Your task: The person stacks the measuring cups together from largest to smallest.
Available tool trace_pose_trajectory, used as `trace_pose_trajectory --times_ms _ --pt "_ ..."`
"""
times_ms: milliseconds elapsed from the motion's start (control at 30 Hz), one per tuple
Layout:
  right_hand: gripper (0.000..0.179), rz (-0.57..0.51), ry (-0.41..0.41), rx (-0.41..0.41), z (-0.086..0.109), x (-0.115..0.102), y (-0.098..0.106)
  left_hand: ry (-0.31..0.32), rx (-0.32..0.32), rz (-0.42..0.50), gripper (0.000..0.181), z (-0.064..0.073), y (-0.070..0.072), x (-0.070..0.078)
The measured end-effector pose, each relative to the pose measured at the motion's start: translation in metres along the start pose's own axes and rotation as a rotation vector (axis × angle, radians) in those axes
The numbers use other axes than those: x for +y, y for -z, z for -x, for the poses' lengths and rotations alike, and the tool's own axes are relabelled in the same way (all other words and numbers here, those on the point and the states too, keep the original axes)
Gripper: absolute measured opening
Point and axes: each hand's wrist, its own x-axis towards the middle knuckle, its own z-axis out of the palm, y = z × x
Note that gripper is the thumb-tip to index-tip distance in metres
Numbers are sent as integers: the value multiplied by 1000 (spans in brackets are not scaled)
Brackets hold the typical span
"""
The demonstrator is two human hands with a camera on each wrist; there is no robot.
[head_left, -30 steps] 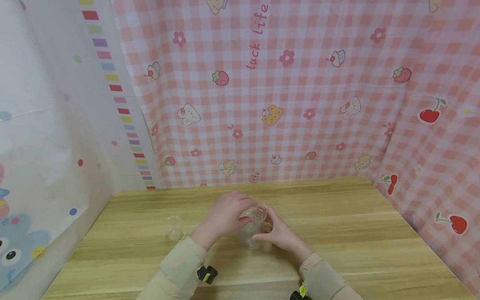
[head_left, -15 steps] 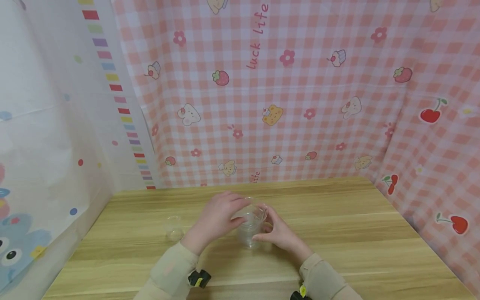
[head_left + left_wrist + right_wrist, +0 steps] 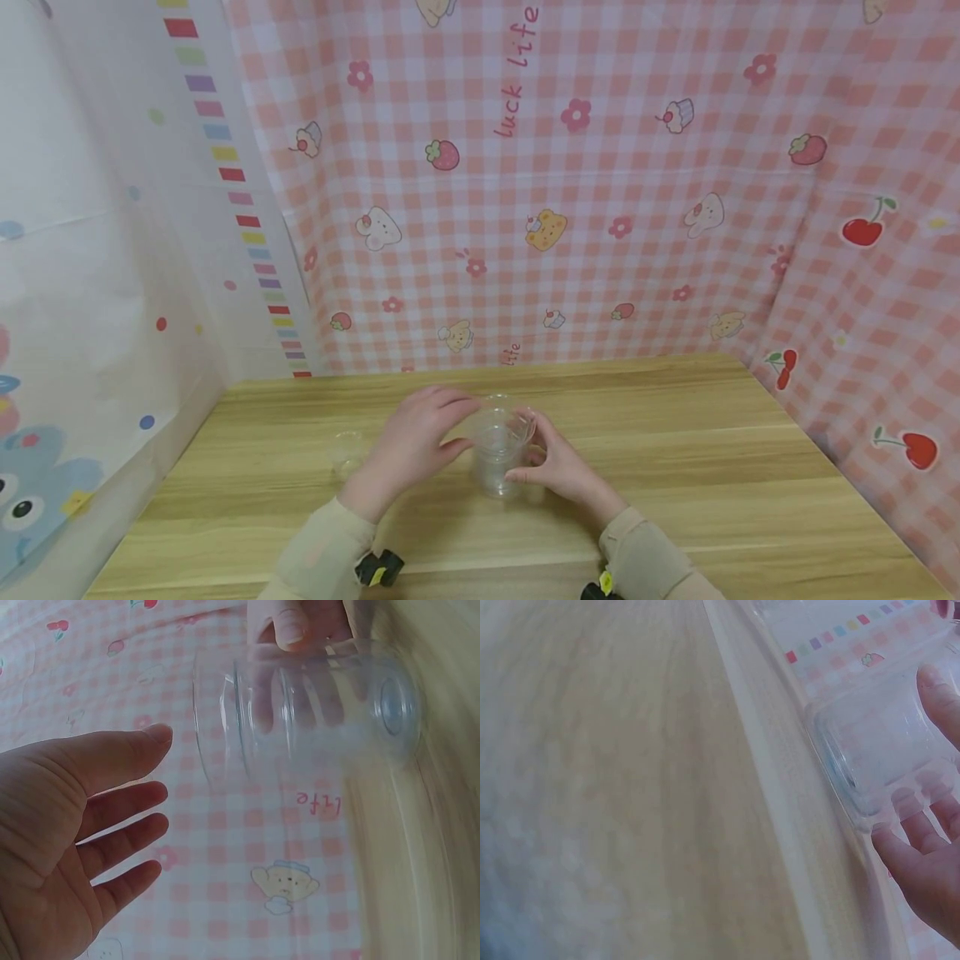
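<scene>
A stack of clear plastic cups (image 3: 495, 454) stands upright on the wooden table, its nested rims showing as rings in the left wrist view. My right hand (image 3: 558, 468) grips the stack from the right, thumb in front and fingers behind; the right wrist view shows the thumb and fingers of this right hand (image 3: 930, 859) around the clear wall. To the left of the stack is my left hand (image 3: 423, 437), its fingers spread. In the left wrist view a gap separates the left hand (image 3: 82, 825) from the cup rim (image 3: 202, 720), and nothing lies between thumb and fingers.
Another clear cup (image 3: 347, 450) stands on the table to the left, partly behind the left wrist. The wooden table (image 3: 712, 467) extends on both sides. Pink checked cloth (image 3: 600, 275) hangs at the back and right, white cloth (image 3: 97, 250) at the left.
My left hand has let go of the cup rim and moved left, away from the stack. An upper cup now sits within the stack. The right hand has stayed in place.
</scene>
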Motion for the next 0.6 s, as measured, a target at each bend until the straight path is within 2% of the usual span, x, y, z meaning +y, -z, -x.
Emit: trace_pose_trajectory --times_ms 300,600 --pt "90 0 -4 12 0 -1 0 54 -26 -31 53 13 3 -5" --pt "88 22 5 6 0 -1 0 76 -37 -40 56 25 -4 -10"
